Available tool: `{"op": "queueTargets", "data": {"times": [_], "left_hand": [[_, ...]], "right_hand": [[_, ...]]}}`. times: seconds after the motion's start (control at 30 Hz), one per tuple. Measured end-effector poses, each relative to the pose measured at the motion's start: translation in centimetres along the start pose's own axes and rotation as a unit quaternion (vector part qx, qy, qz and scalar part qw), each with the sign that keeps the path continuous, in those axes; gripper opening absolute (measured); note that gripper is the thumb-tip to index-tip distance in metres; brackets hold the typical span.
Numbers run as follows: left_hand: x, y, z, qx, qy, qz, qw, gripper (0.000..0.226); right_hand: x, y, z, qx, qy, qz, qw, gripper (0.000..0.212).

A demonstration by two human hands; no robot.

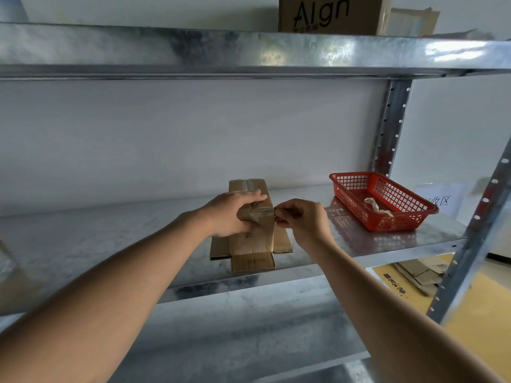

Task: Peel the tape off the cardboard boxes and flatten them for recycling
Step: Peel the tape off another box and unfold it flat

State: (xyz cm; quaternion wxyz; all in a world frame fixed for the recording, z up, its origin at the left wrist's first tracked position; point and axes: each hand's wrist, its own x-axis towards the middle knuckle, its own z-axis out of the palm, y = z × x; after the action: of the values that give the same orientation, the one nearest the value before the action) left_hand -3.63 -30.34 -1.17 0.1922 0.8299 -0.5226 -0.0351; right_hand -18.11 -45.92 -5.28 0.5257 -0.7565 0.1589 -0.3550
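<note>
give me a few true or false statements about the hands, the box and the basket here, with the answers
1. The left hand holds the cardboard box down on the metal shelf. True.
2. The right hand rests in the red basket. False: it pinches tape at the box's edge.
3. The red basket holds crumpled tape. True.
4. The red basket stands left of the box. False: it stands to the right.

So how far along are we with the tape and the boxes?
Done: a crumpled tape strip lies in the red basket. In hand: the left hand holds the small box on the shelf while the right hand pinches its tape. Left: flattening it, and the Align box above.
</note>
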Motion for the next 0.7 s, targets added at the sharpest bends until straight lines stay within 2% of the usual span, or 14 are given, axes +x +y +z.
{"op": "queueTargets", "data": {"times": [0.27,0.37,0.53,0.7], "left_hand": [[0.3,-0.5,0.4,0.032,0.016,0.022,0.999,0.09],[0.3,-0.4,0.5,0.049,0.017,0.025,0.998,0.09],[0.4,0.1,0.5,0.096,0.015,0.029,0.995,0.088],[0.2,0.8,1.2,0.121,0.059,0.014,0.991,0.086]], "right_hand": [[-0.4,-1.2,-0.5,-0.19,-0.035,-0.102,0.976,0.026],[-0.6,-1.3,-0.3,-0.24,-0.048,-0.132,0.961,0.022],[-1.5,-3.1,-0.2,-0.249,-0.071,-0.2,0.945,0.013],[-2.6,-3.1,0.2,-0.14,-0.11,-0.14,0.974,0.019]]}}
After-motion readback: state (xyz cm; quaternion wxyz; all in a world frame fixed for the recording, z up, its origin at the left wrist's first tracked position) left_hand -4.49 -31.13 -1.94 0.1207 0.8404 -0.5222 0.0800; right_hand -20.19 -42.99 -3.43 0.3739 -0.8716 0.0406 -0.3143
